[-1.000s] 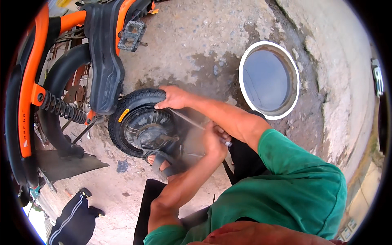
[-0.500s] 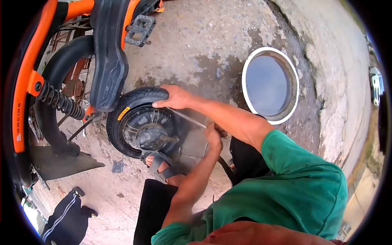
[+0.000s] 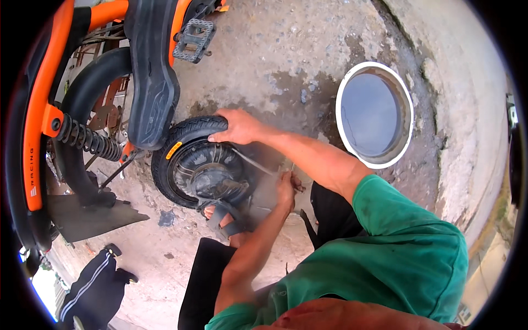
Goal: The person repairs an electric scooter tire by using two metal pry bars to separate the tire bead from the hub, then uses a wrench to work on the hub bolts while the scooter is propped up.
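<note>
My right hand [image 3: 232, 126] grips the top of a black tyre [image 3: 168, 160] with a yellow label, on a dark hub wheel [image 3: 186, 170] lying on the ground. My left hand [image 3: 287, 188], below and right of it, is closed on the lower end of a long metal bar [image 3: 253, 162], whose other end meets the tyre beside my right hand. My right forearm stretches across above my left. My sandalled foot [image 3: 217, 217] is against the wheel's lower edge.
An orange and black bike frame [image 3: 41, 165] with a pedal [image 3: 192, 38] and spring fills the left. A white basin [image 3: 402, 88] of water stands at the upper right. Another person's dark-clad legs [image 3: 93, 286] are at the lower left. A dark plate [image 3: 93, 223] lies below the frame.
My left hand has moved slightly downward and back with the bar, then shifted a little. My right hand stays on the tyre; the whole view has drifted slightly.
</note>
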Available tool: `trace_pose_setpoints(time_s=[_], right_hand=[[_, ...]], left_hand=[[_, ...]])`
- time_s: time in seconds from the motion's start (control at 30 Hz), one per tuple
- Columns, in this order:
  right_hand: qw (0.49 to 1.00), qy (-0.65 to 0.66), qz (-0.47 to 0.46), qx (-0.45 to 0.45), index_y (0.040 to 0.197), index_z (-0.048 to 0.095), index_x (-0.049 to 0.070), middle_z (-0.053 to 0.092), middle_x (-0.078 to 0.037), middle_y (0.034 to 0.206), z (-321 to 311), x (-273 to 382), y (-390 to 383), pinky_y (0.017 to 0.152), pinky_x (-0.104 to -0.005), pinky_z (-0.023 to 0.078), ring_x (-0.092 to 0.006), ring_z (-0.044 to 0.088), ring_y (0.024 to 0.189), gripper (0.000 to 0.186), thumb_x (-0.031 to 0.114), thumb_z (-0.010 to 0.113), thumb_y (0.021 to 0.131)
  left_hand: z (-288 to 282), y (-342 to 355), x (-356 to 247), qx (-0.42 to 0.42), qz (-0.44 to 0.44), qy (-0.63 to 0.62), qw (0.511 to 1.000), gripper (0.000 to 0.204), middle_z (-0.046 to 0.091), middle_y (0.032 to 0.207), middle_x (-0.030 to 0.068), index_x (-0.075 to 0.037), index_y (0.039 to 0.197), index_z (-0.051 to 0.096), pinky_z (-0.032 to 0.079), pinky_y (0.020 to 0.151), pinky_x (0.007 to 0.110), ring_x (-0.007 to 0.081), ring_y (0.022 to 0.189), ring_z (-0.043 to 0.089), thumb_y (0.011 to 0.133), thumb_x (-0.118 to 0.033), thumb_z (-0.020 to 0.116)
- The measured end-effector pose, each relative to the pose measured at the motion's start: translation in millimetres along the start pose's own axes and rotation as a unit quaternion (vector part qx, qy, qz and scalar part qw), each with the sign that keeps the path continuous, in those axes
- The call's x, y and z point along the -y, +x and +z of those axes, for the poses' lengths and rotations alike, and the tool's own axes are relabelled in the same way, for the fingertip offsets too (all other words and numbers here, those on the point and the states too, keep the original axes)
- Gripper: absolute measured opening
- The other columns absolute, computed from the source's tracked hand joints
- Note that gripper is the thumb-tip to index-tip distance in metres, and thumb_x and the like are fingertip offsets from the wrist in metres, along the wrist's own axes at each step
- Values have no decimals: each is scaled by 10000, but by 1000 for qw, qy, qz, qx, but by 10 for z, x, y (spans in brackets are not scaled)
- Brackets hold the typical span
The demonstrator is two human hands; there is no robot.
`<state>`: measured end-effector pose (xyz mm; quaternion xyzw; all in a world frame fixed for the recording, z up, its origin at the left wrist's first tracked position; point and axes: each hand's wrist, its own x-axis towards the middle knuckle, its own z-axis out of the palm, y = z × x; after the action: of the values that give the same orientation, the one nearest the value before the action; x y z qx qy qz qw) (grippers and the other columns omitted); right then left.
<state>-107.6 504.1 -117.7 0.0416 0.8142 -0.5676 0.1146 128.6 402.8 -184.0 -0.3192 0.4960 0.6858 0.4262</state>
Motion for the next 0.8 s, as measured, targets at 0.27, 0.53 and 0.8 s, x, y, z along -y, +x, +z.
trace_pose_setpoints(time_s=[0.27,0.53,0.8], right_hand=[[1000,9,8,-4,1265,707,48,755,-246,1150,23,-62,13,954,-486,565,-434,727,1091,728,574,891,795],[999,-4,38,37,1385,678,44,731,-250,1310,-30,38,8,1078,-484,529,-423,687,1244,859,639,856,791],[999,19,26,24,1381,676,27,731,-256,1306,-8,26,-8,1081,-475,526,-423,690,1232,855,607,872,783]], left_hand=[[-399,-1113,-1029,-35,-126,88,988,257,643,777,91,-112,1210,567,521,499,407,229,576,598,1048,-252,710],[-1230,-1761,-2419,-53,21,520,852,227,685,870,62,-44,1221,631,486,535,302,122,630,595,1048,-173,703],[-974,-1863,-3005,-46,161,728,665,180,747,1032,274,11,1103,712,570,822,527,468,933,718,995,-116,646]])
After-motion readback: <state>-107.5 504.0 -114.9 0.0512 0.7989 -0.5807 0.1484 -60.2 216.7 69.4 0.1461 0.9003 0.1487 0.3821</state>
